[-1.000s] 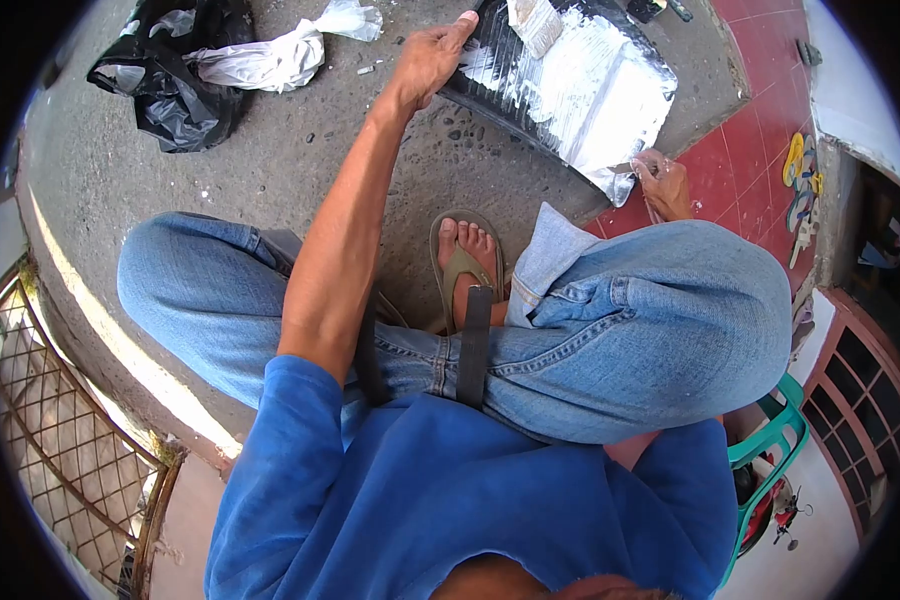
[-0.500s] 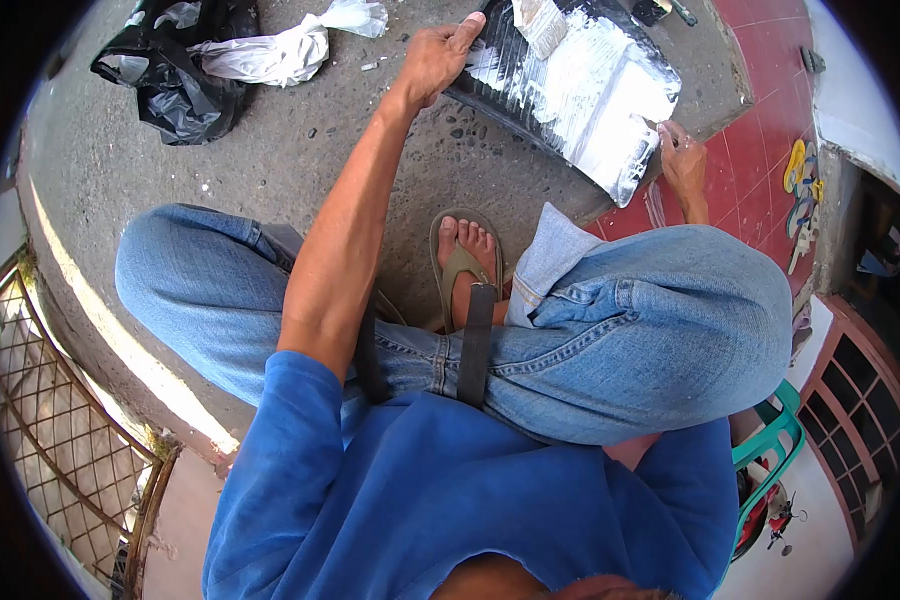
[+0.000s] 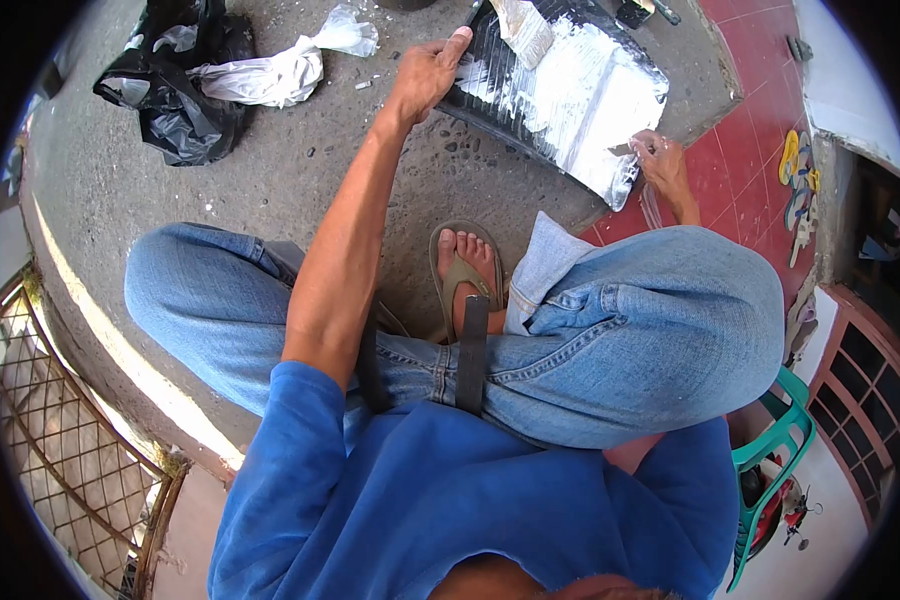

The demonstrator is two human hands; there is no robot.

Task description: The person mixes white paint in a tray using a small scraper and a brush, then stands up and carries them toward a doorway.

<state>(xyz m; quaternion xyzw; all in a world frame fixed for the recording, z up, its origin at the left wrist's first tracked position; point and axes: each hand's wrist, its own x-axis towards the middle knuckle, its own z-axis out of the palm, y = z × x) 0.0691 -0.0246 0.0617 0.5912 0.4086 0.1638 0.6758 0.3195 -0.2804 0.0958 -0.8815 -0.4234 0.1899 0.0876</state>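
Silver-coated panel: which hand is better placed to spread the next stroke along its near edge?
Right. The right hand already holds a small scraper-like tool at the edge of the panel. The left hand grips the panel's far corner, steadying it.

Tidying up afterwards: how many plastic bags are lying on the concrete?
2: a black plastic bag at top left, and a white plastic bag lying against its right side. Others may lie outside the view.

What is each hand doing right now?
Left hand: grips the black panel's edge.
Right hand: closed on a small tool at the panel's white-coated end.
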